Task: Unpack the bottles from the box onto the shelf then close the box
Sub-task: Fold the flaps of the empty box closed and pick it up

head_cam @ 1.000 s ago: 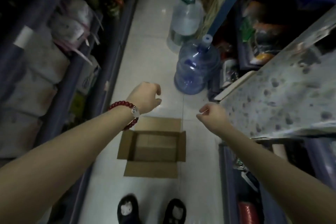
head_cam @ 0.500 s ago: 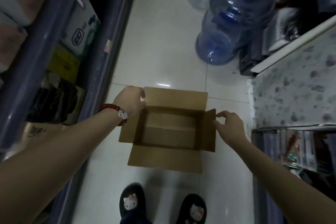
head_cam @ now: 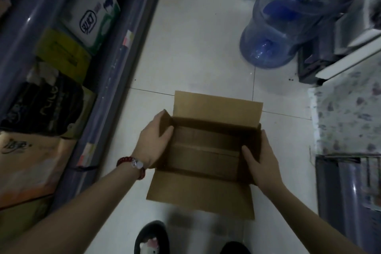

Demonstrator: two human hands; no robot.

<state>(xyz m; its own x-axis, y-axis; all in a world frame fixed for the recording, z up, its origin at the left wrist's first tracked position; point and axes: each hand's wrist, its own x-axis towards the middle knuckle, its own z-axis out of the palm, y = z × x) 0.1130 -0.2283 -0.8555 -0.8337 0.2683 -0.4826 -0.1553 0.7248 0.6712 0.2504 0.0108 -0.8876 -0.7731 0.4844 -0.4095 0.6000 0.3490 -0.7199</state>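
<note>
A brown cardboard box stands on the white tiled floor in the aisle, top open, nothing visible inside it. Its far flap and near flap lie spread outward. My left hand, with a red bead bracelet at the wrist, grips the left side flap, thumb inside the box. My right hand grips the right side flap, thumb inside too. Both side flaps stand raised. No small bottles are in view.
A blue-edged shelf on the left holds tissue packs and cartons. Large blue water jugs stand on the floor at the back right. A speckled shelf top and lower shelving sit right. My slippers are just behind the box.
My head has dropped closer to the box. Both hands came down from the air onto the side flaps and now grip them, lifting them upright.
</note>
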